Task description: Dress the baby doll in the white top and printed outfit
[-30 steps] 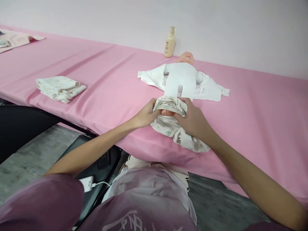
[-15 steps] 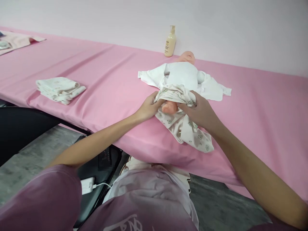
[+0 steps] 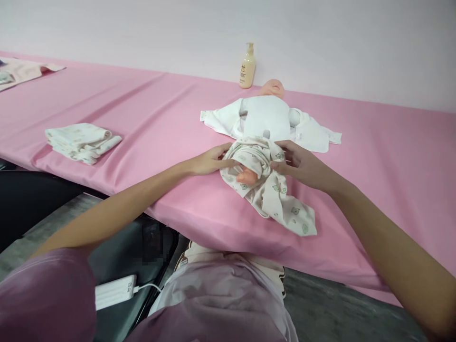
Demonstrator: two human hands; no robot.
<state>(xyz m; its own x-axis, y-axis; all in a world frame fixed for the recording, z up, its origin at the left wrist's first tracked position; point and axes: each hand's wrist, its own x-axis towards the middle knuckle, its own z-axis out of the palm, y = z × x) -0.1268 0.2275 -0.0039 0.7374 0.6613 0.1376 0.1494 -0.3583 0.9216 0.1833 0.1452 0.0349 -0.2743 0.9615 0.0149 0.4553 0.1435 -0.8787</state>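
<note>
A baby doll (image 3: 272, 88) lies on its back on the pink-covered table, its head toward the wall. Spread beneath and around its white torso is a white baby top (image 3: 313, 135). Cream baby pants (image 3: 274, 190) with a small printed pattern are bunched about the doll's lower end, one leg trailing toward me. Out of the bunched cloth pokes an orange-pink doll foot (image 3: 247, 176). My left hand (image 3: 212, 159) grips the pants' left side, thumb in front. On the right side my right hand (image 3: 299, 164) holds the cloth loosely between thumb and fingers.
A pump bottle (image 3: 247, 66) stands by the wall behind the doll. Folded patterned cloth (image 3: 83, 142) lies at the left of the table (image 3: 160, 142). Farther left is a pink mat (image 3: 33, 73). Below, a white power bank (image 3: 116, 290) rests on a black chair (image 3: 142, 261).
The bunched pants have come slightly toward me around the doll's foot. My hands' grips look looser, with the left moved a little outward. The view has shifted slightly.
</note>
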